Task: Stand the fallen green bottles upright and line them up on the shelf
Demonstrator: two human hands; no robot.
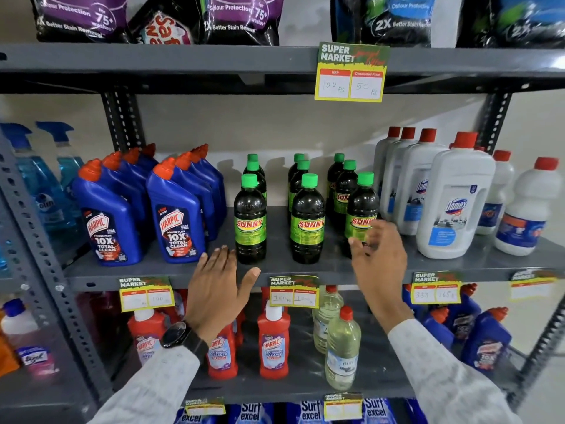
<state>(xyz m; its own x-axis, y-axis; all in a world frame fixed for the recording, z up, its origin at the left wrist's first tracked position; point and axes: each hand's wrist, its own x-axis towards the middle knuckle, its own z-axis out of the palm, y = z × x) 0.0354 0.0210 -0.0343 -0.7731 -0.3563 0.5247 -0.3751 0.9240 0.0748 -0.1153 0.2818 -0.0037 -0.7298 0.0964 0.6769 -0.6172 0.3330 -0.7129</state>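
Observation:
Several dark bottles with green caps and green SUNNY labels stand upright in three rows on the grey middle shelf (pixel 275 270). The front ones are a left bottle (pixel 250 218), a middle bottle (pixel 307 218) and a right bottle (pixel 362 209). My left hand (pixel 218 283) hovers open in front of the shelf edge, just below and left of the left bottle, holding nothing. My right hand (pixel 377 258) is open and blurred in front of the lower part of the right bottle, fingers spread; I cannot tell whether they touch it.
Blue Harpic bottles (pixel 175 215) stand left of the green ones and white Domex bottles (pixel 452 203) stand right. Price tags (pixel 293 290) hang on the shelf edge. Red Harpic bottles (pixel 273 341) and clear bottles (pixel 342 350) fill the shelf below. Detergent bags (pixel 241 16) sit above.

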